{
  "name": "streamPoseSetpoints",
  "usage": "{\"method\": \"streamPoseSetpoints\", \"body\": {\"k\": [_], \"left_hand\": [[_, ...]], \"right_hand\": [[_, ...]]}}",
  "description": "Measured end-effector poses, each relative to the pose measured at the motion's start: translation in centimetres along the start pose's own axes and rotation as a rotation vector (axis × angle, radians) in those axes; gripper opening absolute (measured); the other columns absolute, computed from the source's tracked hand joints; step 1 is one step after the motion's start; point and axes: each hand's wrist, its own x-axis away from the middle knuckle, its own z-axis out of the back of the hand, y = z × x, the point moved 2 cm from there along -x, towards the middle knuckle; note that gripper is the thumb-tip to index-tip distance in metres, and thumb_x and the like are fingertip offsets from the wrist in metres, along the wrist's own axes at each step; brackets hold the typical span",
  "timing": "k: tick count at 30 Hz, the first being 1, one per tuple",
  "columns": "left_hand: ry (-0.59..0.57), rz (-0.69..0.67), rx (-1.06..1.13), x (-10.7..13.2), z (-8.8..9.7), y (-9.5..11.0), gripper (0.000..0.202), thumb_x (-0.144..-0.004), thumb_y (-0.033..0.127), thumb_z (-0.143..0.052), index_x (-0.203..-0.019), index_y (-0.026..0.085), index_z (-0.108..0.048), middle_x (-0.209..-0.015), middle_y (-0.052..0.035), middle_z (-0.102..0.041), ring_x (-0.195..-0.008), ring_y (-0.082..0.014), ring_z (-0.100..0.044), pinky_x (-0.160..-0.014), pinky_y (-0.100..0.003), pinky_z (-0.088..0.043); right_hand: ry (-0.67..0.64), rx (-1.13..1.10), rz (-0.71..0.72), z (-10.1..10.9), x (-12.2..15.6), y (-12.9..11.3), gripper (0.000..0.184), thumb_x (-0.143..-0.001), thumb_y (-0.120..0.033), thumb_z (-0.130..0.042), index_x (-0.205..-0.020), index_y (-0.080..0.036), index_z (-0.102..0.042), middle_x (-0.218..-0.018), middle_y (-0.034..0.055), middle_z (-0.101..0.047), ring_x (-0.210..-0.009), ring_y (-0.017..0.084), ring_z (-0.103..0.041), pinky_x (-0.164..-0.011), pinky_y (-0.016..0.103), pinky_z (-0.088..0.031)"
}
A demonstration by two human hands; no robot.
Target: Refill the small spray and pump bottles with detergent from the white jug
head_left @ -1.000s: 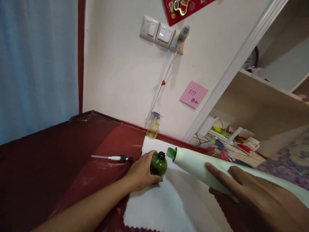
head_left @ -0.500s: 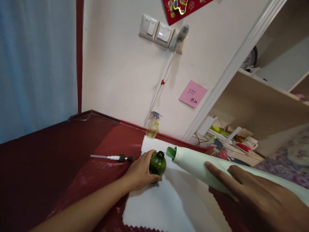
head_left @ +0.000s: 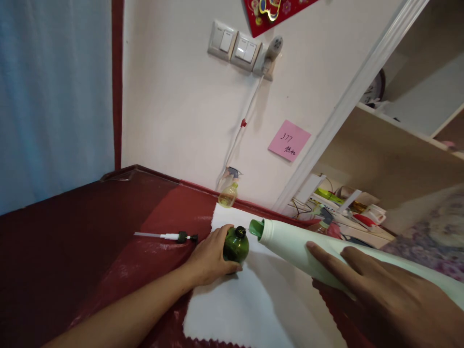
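My left hand (head_left: 212,258) is wrapped round a dark green bottle (head_left: 236,249) with an open neck, which stands on a white cloth (head_left: 232,304). In my right hand (head_left: 377,285) is a large pale green bottle (head_left: 293,239), tipped with its green spout just right of the small bottle's neck. A thin clear stream seems to run between spout and neck. To the left of my left hand, a pump head (head_left: 177,237) with a white body and clear tube lies on the red tabletop (head_left: 145,275).
A yellowish spray bottle (head_left: 228,193) stands against the wall by a hanging white cord (head_left: 237,142). Wall switches (head_left: 234,46) and a pink note (head_left: 289,140) are above. Assorted items crowd a shelf (head_left: 362,227) on the right. A blue curtain (head_left: 54,96) hangs at left.
Both hands and bottles hold practically the same positions. The whole view has shifted very slightly.
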Motion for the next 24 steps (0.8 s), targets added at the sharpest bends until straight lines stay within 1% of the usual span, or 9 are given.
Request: {"method": "streamPoseSetpoints", "body": {"k": [7, 10, 13, 16, 18, 21, 24], "left_hand": [[-0.006, -0.002, 0.001, 0.04, -0.09, -0.01, 0.095, -0.06, 0.038, -0.085, -0.143, 0.021, -0.042, -0.143, -0.0171, -0.055, -0.132, -0.0389, -0.049, -0.109, -0.054, -0.041], [-0.007, 0.002, 0.002, 0.01, -0.15, -0.1, 0.095, -0.06, 0.039, -0.085, -0.143, 0.023, -0.042, -0.144, -0.0167, -0.054, -0.132, -0.0396, -0.049, -0.109, -0.055, -0.04], [-0.004, 0.004, 0.001, -0.05, -0.12, -0.15, 0.095, -0.059, 0.039, -0.085, -0.143, 0.023, -0.042, -0.144, -0.0166, -0.054, -0.132, -0.0399, -0.049, -0.109, -0.056, -0.04], [-0.002, 0.004, 0.001, -0.07, -0.1, -0.12, 0.096, -0.059, 0.038, -0.085, -0.143, 0.023, -0.042, -0.145, -0.0172, -0.054, -0.133, -0.0398, -0.049, -0.11, -0.055, -0.039], [-0.002, 0.006, 0.005, -0.04, -0.1, -0.11, 0.094, -0.06, 0.038, -0.085, -0.142, 0.024, -0.042, -0.144, -0.0165, -0.054, -0.133, -0.0399, -0.049, -0.109, -0.056, -0.04], [0.001, 0.002, 0.008, -0.01, -0.11, -0.14, 0.093, -0.06, 0.039, -0.085, -0.141, 0.026, -0.042, -0.143, -0.0154, -0.055, -0.132, -0.0398, -0.05, -0.108, -0.056, -0.04], [-0.002, -0.004, 0.009, -0.06, -0.11, -0.2, 0.093, -0.059, 0.039, -0.085, -0.141, 0.025, -0.042, -0.142, -0.0155, -0.055, -0.131, -0.0392, -0.05, -0.108, -0.055, -0.041]], "right_hand": [[0.005, 0.01, -0.001, 0.04, 0.31, -0.01, 0.043, -0.101, -0.031, -0.038, -0.14, -0.022, -0.053, -0.086, 0.0047, -0.064, -0.058, 0.018, -0.066, -0.046, 0.029, -0.048], [0.001, -0.003, 0.002, 0.09, 0.29, 0.0, 0.044, -0.101, -0.03, -0.037, -0.142, -0.022, -0.052, -0.086, 0.0054, -0.065, -0.059, 0.018, -0.066, -0.046, 0.029, -0.048], [0.016, 0.001, 0.003, 0.12, 0.19, 0.03, 0.043, -0.101, -0.028, -0.035, -0.14, -0.021, -0.053, -0.083, 0.0047, -0.064, -0.057, 0.018, -0.065, -0.045, 0.028, -0.046], [0.019, 0.011, 0.009, 0.11, 0.15, 0.06, 0.043, -0.102, -0.03, -0.036, -0.139, -0.021, -0.054, -0.083, 0.0045, -0.064, -0.057, 0.017, -0.064, -0.047, 0.029, -0.047], [0.019, 0.024, 0.008, 0.13, 0.13, 0.09, 0.043, -0.102, -0.032, -0.036, -0.14, -0.022, -0.053, -0.084, 0.0043, -0.064, -0.056, 0.017, -0.063, -0.046, 0.029, -0.046], [0.024, 0.039, 0.009, 0.2, 0.12, 0.13, 0.043, -0.102, -0.03, -0.035, -0.14, -0.023, -0.054, -0.082, 0.0035, -0.063, -0.054, 0.016, -0.062, -0.045, 0.029, -0.045], [0.027, 0.031, 0.013, 0.2, 0.2, 0.14, 0.044, -0.101, -0.028, -0.035, -0.141, -0.021, -0.052, -0.084, 0.0042, -0.064, -0.057, 0.017, -0.065, -0.047, 0.028, -0.047]]}}
